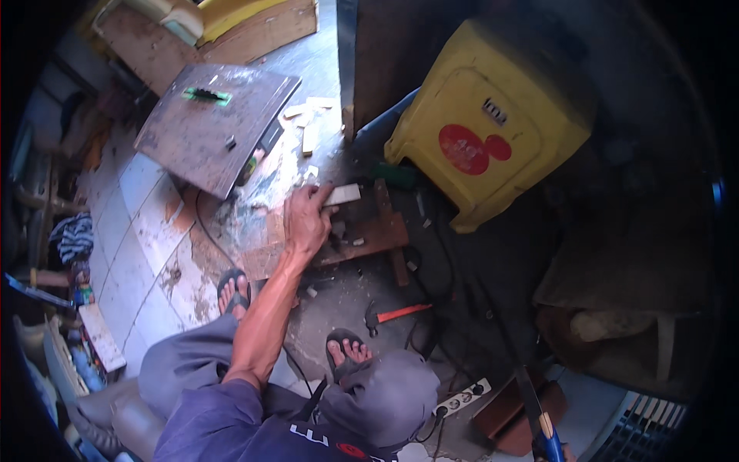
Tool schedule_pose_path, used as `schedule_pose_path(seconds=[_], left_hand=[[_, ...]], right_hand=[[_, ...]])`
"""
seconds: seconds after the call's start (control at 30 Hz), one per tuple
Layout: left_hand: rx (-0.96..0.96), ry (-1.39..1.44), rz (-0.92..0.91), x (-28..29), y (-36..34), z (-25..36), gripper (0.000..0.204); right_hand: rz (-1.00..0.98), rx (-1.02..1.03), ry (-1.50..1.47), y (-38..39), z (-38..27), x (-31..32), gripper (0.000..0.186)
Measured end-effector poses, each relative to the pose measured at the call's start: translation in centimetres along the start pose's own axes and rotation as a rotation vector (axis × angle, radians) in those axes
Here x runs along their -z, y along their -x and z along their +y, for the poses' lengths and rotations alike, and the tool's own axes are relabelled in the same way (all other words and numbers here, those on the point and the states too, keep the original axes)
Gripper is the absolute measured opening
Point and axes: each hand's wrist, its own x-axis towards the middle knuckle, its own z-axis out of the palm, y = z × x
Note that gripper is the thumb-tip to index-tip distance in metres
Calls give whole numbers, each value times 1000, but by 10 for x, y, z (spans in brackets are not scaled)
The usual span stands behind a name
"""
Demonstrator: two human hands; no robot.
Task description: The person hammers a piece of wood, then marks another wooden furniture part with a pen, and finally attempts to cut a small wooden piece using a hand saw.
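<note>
My left hand (308, 221) grips a small pale wood block (344, 194) and presses it on a low brown wooden bench (377, 231). The block's far end sticks out to the right of the fingers. At the lower right edge, only a bit of my right hand (569, 453) shows, closed round the blue handle of a long, narrow-bladed tool (531, 396). Its dark blade points up and away, and its far end fades into shadow. The tool and the block are well apart.
A claw hammer (400, 312) with a red handle lies by my right foot. A power strip (464, 398) with cords is nearby. A yellow plastic stool (477, 123) stands far right, and a dark board with a blade slot (219, 127) far left. Wood offcuts (309, 138) litter the floor.
</note>
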Motion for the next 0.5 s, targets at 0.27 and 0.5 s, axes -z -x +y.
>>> schedule_pose_path(seconds=[0.27, 0.5], left_hand=[[-19, -54, -37, 10, -7, -26, 46], [455, 73, -159, 6, -27, -24, 46]], right_hand=[[-74, 276, -812, -71, -152, -242, 36], [-124, 606, -570, -84, -200, -337, 18]])
